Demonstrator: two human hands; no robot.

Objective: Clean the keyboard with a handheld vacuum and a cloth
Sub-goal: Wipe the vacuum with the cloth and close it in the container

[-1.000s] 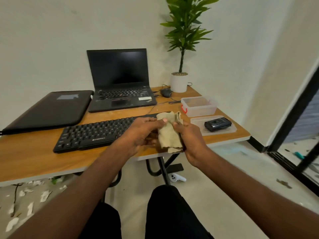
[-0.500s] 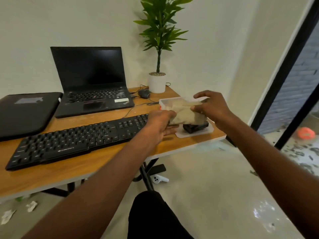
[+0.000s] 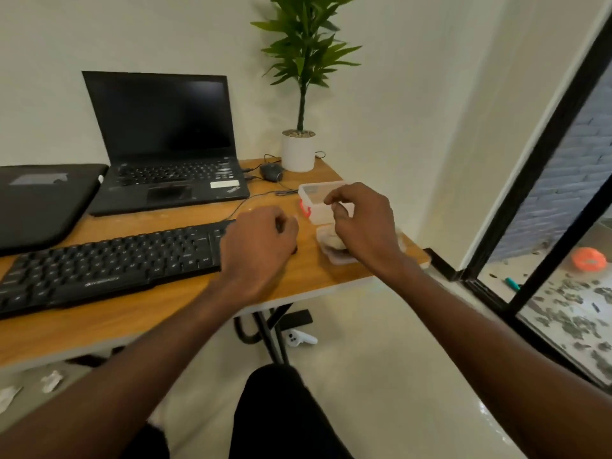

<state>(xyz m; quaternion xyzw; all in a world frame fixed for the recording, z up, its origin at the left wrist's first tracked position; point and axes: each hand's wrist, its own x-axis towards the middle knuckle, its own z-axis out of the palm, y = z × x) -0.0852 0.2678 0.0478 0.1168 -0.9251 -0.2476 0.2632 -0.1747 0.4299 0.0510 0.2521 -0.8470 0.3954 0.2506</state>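
Note:
The black keyboard (image 3: 109, 263) lies along the desk's front edge. My left hand (image 3: 258, 246) hovers over its right end with the fingers curled under and nothing visible in it. The beige cloth (image 3: 329, 239) lies bunched on a clear flat lid (image 3: 339, 260) at the desk's right end. My right hand (image 3: 361, 223) is just above it, fingers loosely bent and apart, not gripping the cloth. The handheld vacuum is hidden under the cloth and my right hand.
A clear plastic box (image 3: 316, 193) with a red clasp stands behind the lid. Further back are an open laptop (image 3: 165, 150), a mouse (image 3: 271, 172) with its cable, a potted plant (image 3: 298, 150) and a black sleeve (image 3: 39, 200). The desk edge (image 3: 331, 288) is close on the right.
Both hands held the cloth and carried it right over the lid. Now the cloth lies on the lid, my right hand has let go, and my left hand has drawn back over the keyboard.

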